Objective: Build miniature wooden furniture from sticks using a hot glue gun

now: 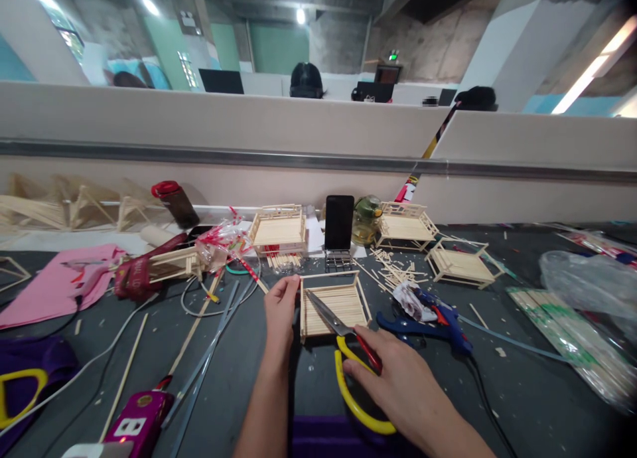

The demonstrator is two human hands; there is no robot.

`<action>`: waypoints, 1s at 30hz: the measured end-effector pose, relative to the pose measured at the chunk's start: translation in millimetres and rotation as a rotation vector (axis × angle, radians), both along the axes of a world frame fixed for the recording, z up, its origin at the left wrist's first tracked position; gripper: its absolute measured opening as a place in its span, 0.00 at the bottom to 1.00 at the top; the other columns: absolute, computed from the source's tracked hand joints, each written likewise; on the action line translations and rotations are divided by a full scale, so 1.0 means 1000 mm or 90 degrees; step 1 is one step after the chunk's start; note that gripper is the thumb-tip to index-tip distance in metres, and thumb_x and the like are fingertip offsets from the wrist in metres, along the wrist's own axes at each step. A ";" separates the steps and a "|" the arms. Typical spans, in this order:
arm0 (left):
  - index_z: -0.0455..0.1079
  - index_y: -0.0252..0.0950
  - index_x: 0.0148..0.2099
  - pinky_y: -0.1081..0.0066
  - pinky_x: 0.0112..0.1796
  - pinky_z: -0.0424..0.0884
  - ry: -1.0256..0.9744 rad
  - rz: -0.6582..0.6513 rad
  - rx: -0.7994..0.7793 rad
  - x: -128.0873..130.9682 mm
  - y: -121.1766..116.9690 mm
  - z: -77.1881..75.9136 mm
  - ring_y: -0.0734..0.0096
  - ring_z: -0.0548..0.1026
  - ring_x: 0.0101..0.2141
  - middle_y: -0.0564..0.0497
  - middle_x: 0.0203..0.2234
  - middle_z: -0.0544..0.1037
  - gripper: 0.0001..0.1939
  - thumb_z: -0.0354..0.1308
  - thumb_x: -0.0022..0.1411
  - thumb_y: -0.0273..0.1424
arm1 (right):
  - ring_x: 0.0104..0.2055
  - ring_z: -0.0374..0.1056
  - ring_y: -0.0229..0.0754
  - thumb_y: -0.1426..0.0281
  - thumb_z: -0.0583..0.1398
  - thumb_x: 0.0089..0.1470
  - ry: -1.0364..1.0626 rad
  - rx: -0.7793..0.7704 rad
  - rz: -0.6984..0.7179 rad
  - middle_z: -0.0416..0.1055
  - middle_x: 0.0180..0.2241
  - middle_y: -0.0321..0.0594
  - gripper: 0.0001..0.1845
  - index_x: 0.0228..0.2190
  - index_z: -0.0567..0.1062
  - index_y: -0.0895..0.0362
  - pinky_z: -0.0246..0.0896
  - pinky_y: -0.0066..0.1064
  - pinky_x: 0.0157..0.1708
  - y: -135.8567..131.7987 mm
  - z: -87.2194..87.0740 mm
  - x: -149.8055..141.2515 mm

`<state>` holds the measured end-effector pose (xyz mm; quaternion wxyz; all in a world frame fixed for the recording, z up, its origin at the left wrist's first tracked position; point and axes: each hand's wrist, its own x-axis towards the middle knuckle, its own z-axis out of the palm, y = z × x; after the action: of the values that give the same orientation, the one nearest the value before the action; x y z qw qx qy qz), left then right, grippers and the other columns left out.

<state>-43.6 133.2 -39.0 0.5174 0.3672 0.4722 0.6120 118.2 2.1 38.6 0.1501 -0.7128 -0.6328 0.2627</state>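
Observation:
My left hand (pixel 280 310) pinches the near-left corner of a small wooden stick tray (pixel 334 300) lying on the dark table. My right hand (pixel 398 381) grips the yellow and red handles of a pair of scissors (pixel 343 342). The scissor blades are parted slightly and lie over the tray's slatted floor, pointing away and to the left. Both forearms reach in from the bottom edge.
A blue glue gun (pixel 432 322) lies right of the tray. Finished stick models (pixel 279 229) (pixel 405 224) (pixel 460 262), a phone on a stand (pixel 339 222), loose sticks, cables, a bag of skewers (pixel 572 342) and pink paper (pixel 54 279) crowd the table (pixel 522 391). People sit beyond the partition.

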 end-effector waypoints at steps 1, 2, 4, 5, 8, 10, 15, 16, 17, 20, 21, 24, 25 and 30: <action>0.75 0.34 0.30 0.73 0.31 0.67 -0.001 -0.003 0.000 0.000 0.000 0.000 0.71 0.72 0.26 0.52 0.24 0.77 0.13 0.64 0.50 0.40 | 0.43 0.71 0.49 0.63 0.60 0.51 0.000 0.003 -0.001 0.73 0.42 0.43 0.22 0.49 0.73 0.50 0.59 0.34 0.42 0.000 0.000 0.000; 0.75 0.34 0.30 0.73 0.31 0.67 -0.003 -0.006 0.000 0.000 0.000 0.000 0.72 0.72 0.26 0.52 0.24 0.77 0.13 0.64 0.51 0.40 | 0.43 0.71 0.49 0.63 0.60 0.52 -0.001 0.007 -0.002 0.74 0.41 0.43 0.22 0.49 0.73 0.50 0.59 0.33 0.42 0.001 -0.001 0.001; 0.75 0.34 0.30 0.74 0.31 0.66 -0.007 -0.011 -0.001 0.000 0.000 -0.001 0.72 0.72 0.26 0.52 0.24 0.77 0.13 0.64 0.51 0.40 | 0.42 0.71 0.48 0.62 0.60 0.52 -0.006 0.012 -0.002 0.74 0.40 0.42 0.21 0.49 0.73 0.50 0.59 0.33 0.40 0.002 -0.002 0.001; 0.75 0.34 0.29 0.74 0.31 0.66 -0.010 -0.011 -0.003 0.000 0.000 -0.001 0.72 0.72 0.26 0.53 0.24 0.77 0.13 0.64 0.50 0.40 | 0.42 0.71 0.48 0.62 0.60 0.51 -0.009 0.014 -0.002 0.74 0.39 0.42 0.21 0.48 0.74 0.50 0.59 0.33 0.40 0.003 -0.003 0.001; 0.75 0.35 0.29 0.74 0.31 0.66 -0.012 -0.011 -0.006 0.000 -0.001 0.000 0.72 0.72 0.25 0.53 0.24 0.77 0.13 0.64 0.50 0.41 | 0.41 0.71 0.48 0.62 0.60 0.52 -0.013 0.018 0.008 0.74 0.39 0.42 0.19 0.46 0.74 0.51 0.59 0.32 0.39 0.005 -0.004 0.001; 0.75 0.35 0.29 0.73 0.31 0.67 -0.008 -0.009 -0.002 0.000 0.000 0.000 0.72 0.73 0.26 0.52 0.24 0.78 0.13 0.64 0.49 0.41 | 0.41 0.71 0.47 0.62 0.59 0.52 -0.015 0.023 0.012 0.74 0.39 0.42 0.19 0.46 0.74 0.51 0.59 0.32 0.39 0.007 -0.004 0.001; 0.75 0.34 0.29 0.73 0.31 0.67 -0.008 -0.005 -0.004 0.000 0.000 0.000 0.71 0.73 0.26 0.52 0.24 0.78 0.14 0.64 0.49 0.41 | 0.42 0.71 0.48 0.64 0.60 0.52 -0.017 0.015 0.033 0.74 0.40 0.42 0.20 0.48 0.73 0.52 0.59 0.32 0.40 0.010 -0.005 0.000; 0.75 0.34 0.30 0.72 0.31 0.67 -0.008 -0.005 -0.004 0.000 0.000 0.000 0.71 0.73 0.26 0.52 0.25 0.78 0.14 0.64 0.49 0.41 | 0.42 0.70 0.48 0.64 0.60 0.53 -0.013 0.012 0.039 0.73 0.40 0.42 0.19 0.47 0.73 0.52 0.59 0.32 0.40 0.010 -0.005 0.000; 0.75 0.34 0.30 0.72 0.32 0.68 -0.010 -0.006 -0.004 0.000 0.000 0.000 0.71 0.73 0.27 0.51 0.25 0.78 0.14 0.64 0.49 0.41 | 0.43 0.70 0.48 0.65 0.59 0.53 -0.008 0.010 0.043 0.73 0.41 0.43 0.19 0.47 0.73 0.52 0.58 0.32 0.41 0.010 -0.005 0.001; 0.75 0.34 0.30 0.72 0.32 0.68 -0.012 -0.008 -0.007 0.000 0.001 0.000 0.71 0.73 0.27 0.51 0.25 0.78 0.14 0.64 0.49 0.41 | 0.43 0.70 0.47 0.66 0.59 0.53 0.016 0.017 0.055 0.73 0.40 0.43 0.17 0.46 0.74 0.53 0.58 0.31 0.41 0.010 -0.005 0.002; 0.75 0.34 0.30 0.72 0.32 0.68 -0.011 -0.008 -0.007 0.000 0.001 0.000 0.71 0.73 0.27 0.51 0.25 0.78 0.14 0.64 0.49 0.41 | 0.43 0.70 0.47 0.66 0.59 0.53 0.029 0.021 0.058 0.73 0.40 0.43 0.16 0.45 0.74 0.53 0.58 0.31 0.42 0.010 -0.005 0.003; 0.75 0.34 0.30 0.72 0.32 0.67 -0.004 -0.006 -0.008 0.000 0.001 -0.001 0.71 0.73 0.26 0.52 0.24 0.78 0.14 0.65 0.48 0.41 | 0.44 0.69 0.46 0.67 0.59 0.54 0.069 0.029 0.061 0.74 0.41 0.41 0.14 0.43 0.75 0.51 0.58 0.30 0.41 0.008 -0.004 0.003; 0.75 0.34 0.29 0.72 0.31 0.67 -0.001 -0.007 -0.008 0.000 0.001 -0.002 0.71 0.73 0.26 0.52 0.24 0.77 0.14 0.65 0.48 0.41 | 0.44 0.69 0.46 0.67 0.59 0.54 0.077 0.026 0.056 0.74 0.41 0.40 0.14 0.43 0.75 0.51 0.58 0.30 0.41 0.008 -0.003 0.003; 0.74 0.34 0.30 0.73 0.31 0.66 0.014 -0.019 -0.005 0.000 0.000 -0.001 0.72 0.72 0.27 0.52 0.24 0.77 0.14 0.64 0.50 0.41 | 0.45 0.69 0.47 0.66 0.58 0.55 0.109 0.028 0.027 0.74 0.41 0.41 0.15 0.44 0.75 0.52 0.58 0.31 0.43 0.006 -0.002 0.003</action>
<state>-44.0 133.1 -39.9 0.5226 0.3791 0.4747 0.5982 121.6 7.6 36.2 0.2133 -0.6706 -0.6384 0.3119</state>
